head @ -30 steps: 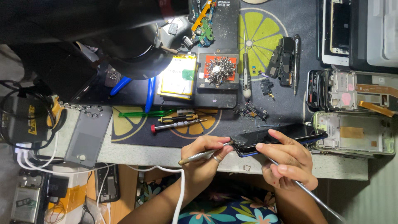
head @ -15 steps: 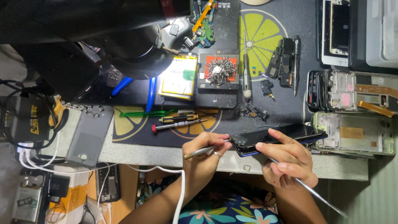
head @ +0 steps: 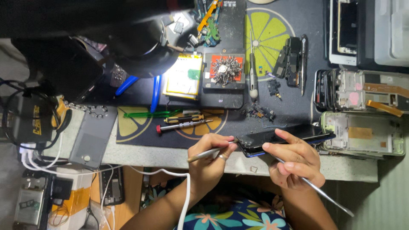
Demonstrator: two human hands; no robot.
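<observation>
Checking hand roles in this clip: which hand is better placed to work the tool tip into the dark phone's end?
Probably the left hand: its metal tool already points at the phone end, while the right hand steadies the phone.

2 hands [head: 208, 159] [head: 294, 164], 1 dark phone [head: 283, 137] — 2 metal tools [head: 208, 153] [head: 315, 189]

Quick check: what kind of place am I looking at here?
Most likely a phone repair bench: stripped phone frames, a screwdriver on the work mat, and a dark phone held in both hands.

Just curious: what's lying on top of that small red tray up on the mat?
On the red tray sits a bristly cluster of tiny metal screws. They cover its middle, so whatever lies beneath them is hidden.
</observation>
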